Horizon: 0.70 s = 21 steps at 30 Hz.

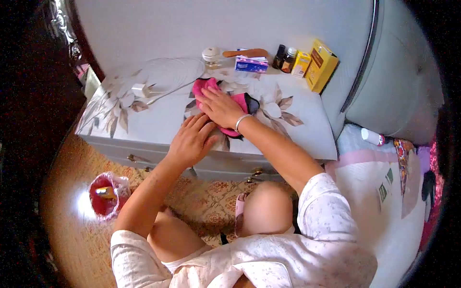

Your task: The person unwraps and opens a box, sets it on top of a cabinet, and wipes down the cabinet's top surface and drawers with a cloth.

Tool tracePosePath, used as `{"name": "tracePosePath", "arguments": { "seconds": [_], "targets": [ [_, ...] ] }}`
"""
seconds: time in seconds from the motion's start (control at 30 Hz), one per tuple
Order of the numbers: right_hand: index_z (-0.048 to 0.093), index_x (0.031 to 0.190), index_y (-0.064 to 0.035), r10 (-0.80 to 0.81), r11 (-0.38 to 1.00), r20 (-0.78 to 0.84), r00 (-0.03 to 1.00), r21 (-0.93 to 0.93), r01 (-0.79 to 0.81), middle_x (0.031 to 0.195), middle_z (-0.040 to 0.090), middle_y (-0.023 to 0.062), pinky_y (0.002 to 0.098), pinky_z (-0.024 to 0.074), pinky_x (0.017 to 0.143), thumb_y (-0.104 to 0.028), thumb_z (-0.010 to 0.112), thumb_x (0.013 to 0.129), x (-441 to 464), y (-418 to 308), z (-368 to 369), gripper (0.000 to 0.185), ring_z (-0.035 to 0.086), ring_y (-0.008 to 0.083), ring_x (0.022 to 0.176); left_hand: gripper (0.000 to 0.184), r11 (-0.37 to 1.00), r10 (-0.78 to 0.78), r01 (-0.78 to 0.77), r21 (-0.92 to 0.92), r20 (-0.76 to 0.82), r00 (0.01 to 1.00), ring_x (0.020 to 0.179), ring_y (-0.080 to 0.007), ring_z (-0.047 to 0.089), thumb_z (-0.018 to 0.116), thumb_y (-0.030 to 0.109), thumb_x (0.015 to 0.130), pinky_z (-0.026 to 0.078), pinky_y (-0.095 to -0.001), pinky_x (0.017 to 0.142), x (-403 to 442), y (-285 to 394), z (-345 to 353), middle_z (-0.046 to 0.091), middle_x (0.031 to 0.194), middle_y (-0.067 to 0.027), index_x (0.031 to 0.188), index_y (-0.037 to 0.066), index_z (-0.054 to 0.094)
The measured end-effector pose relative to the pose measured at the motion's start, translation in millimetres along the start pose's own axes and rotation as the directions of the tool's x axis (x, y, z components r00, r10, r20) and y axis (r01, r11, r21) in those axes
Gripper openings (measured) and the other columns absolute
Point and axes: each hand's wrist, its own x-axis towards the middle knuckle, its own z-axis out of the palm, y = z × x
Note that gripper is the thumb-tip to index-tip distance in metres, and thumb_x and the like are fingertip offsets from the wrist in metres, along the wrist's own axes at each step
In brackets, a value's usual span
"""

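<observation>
A pink cloth with black edging (238, 101) lies crumpled on the flower-patterned white top of a dresser (165, 122). My right hand (222, 108), with a bracelet at its wrist, presses flat on the cloth with its fingers stretched out. Just left of it, my left hand (191, 141) rests near the dresser's front edge, fingers extended and nothing visible in them. The fingertips of my left hand come close to my right hand; whether they touch the cloth I cannot tell.
At the back stand a glass bottle (211, 56), a blue tissue pack (251, 64) under a brown comb-like piece (246, 53), small dark bottles (288, 60) and yellow boxes (321, 66). A white charger (140, 90) with cable lies left. On the floor is a pink bin (109, 196).
</observation>
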Motion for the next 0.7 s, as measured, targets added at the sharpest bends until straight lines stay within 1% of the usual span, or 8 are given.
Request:
{"name": "tracePosePath", "arguments": {
  "seconds": [0.1,0.2,0.33,0.4,0.47,0.6,0.63,0.7],
  "targets": [
    [0.038,0.142,-0.0089,-0.089,0.921,0.130,0.988,0.387,0.032,0.150,0.030,0.0181,0.0411,0.0186,0.116,-0.031,0.033,0.101,-20.6,-10.7,-25.4,0.047,0.025,0.0317,0.140,0.040,0.998,0.017,-0.017,-0.064,-0.010,1.000,0.122,-0.0371,0.046,0.057,0.024,0.089,0.034,-0.0455,0.106,-14.6,-8.9,-2.3,0.049,0.132,-0.0184,0.124,0.004,0.054],
    [0.043,0.139,-0.0080,-0.216,0.915,0.050,0.975,0.359,0.184,0.148,0.034,0.0185,0.0420,0.0219,0.114,-0.032,0.033,0.100,-66.0,4.0,-47.5,0.046,0.029,0.0332,0.138,0.038,0.993,0.000,-0.004,-0.115,-0.037,0.999,0.120,-0.0377,0.048,0.058,0.019,0.088,0.037,-0.0445,0.104,-41.0,-7.6,-17.3,0.051,0.130,-0.0183,0.124,0.004,0.055],
    [0.044,0.138,-0.0078,0.084,0.992,0.072,0.994,0.086,-0.090,0.145,0.037,0.0192,0.0443,0.0248,0.112,-0.032,0.038,0.099,-93.6,47.9,-45.6,0.046,0.034,0.0338,0.135,0.033,0.781,-0.529,0.438,-0.446,-0.100,0.843,0.117,-0.0332,0.052,0.060,0.003,0.084,0.043,-0.0393,0.098,-144.6,-9.7,-46.7,0.057,0.123,-0.0151,0.116,0.005,0.060],
    [0.044,0.137,-0.0066,0.185,0.973,0.060,0.981,0.132,-0.191,0.143,0.039,0.0214,0.0448,0.0266,0.111,-0.032,0.039,0.097,-76.5,35.5,-51.7,0.047,0.036,0.0359,0.133,0.025,0.815,-0.580,0.542,-0.205,-0.308,0.754,0.111,-0.0261,0.056,0.057,0.006,0.089,0.045,-0.0332,0.092,-199.7,0.3,-72.3,0.060,0.118,-0.0117,0.113,0.004,0.061],
    [0.046,0.134,-0.0040,0.292,0.956,0.003,0.956,-0.011,-0.292,0.140,0.042,0.0231,0.0450,0.0282,0.110,-0.032,0.039,0.097,-55.7,30.6,-29.0,0.048,0.038,0.0381,0.131,0.015,0.274,-0.952,0.452,-0.849,-0.171,0.255,0.095,-0.0161,0.058,0.053,0.012,0.095,0.046,-0.0290,0.086,-279.6,-0.7,-56.9,0.061,0.103,-0.0061,0.104,0.003,0.062],
    [0.046,0.135,-0.0051,0.123,0.984,0.061,0.991,0.122,-0.129,0.144,0.037,0.0220,0.0429,0.0263,0.112,-0.037,0.040,0.097,-18.9,-30.4,-27.0,0.050,0.032,0.0376,0.135,0.021,-0.002,-0.999,0.503,-0.864,-0.023,-0.043,0.066,-0.0097,0.049,0.049,0.018,0.097,0.043,-0.0249,0.057,-479.0,25.4,26.5,0.054,0.076,-0.0014,0.082,0.005,0.055],
    [0.046,0.135,-0.0067,0.048,0.984,0.049,0.998,0.170,-0.056,0.145,0.037,0.0214,0.0425,0.0256,0.112,-0.038,0.042,0.096,-16.3,-47.5,-28.9,0.050,0.031,0.0371,0.136,0.018,-0.256,-0.963,0.832,-0.492,0.202,-0.177,0.059,-0.0113,0.050,0.053,0.019,0.094,0.043,-0.0259,0.050,-532.4,34.5,56.9,0.054,0.070,-0.0035,0.083,0.005,0.054],
    [0.046,0.136,-0.0083,-0.018,0.975,0.042,0.999,0.221,0.008,0.145,0.037,0.0207,0.0420,0.0250,0.113,-0.039,0.043,0.096,-26.7,-64.7,-33.4,0.051,0.030,0.0367,0.137,0.018,-0.390,-0.843,0.913,-0.115,0.443,-0.304,0.059,-0.0113,0.050,0.053,0.019,0.094,0.043,-0.0258,0.050,-575.2,72.3,92.4,0.054,0.070,-0.0035,0.084,0.005,0.054]
  ]
}}
